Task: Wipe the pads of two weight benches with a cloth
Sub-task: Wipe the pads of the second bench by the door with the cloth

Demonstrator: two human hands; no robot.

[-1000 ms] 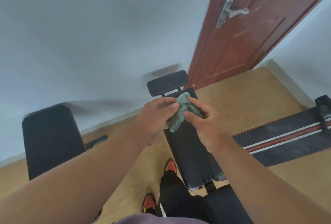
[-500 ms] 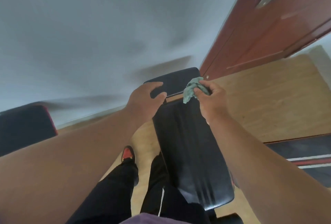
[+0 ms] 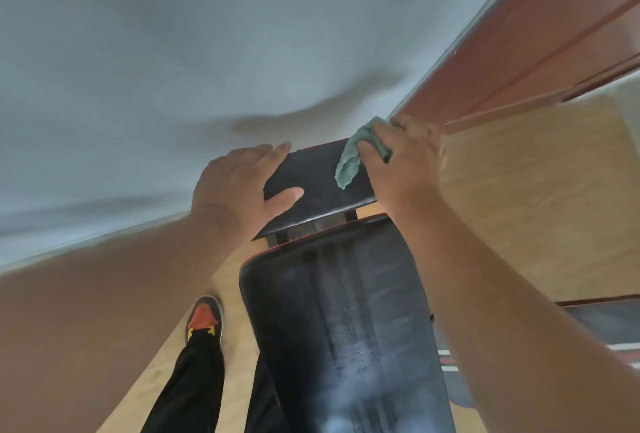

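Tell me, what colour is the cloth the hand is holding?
The cloth is a pale green-teal. The head view shows it pinched in the right hand, over the black head pad.

left hand (image 3: 239,190) flat, right hand (image 3: 403,162) fingers (image 3: 367,150) curled

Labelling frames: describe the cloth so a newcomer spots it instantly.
Start at the long black bench pad running up the middle. Beyond its far end sits a smaller black head pad, steadied by the left hand. The cloth hangs from the right hand there: crumpled, pale green, the only soft thing.
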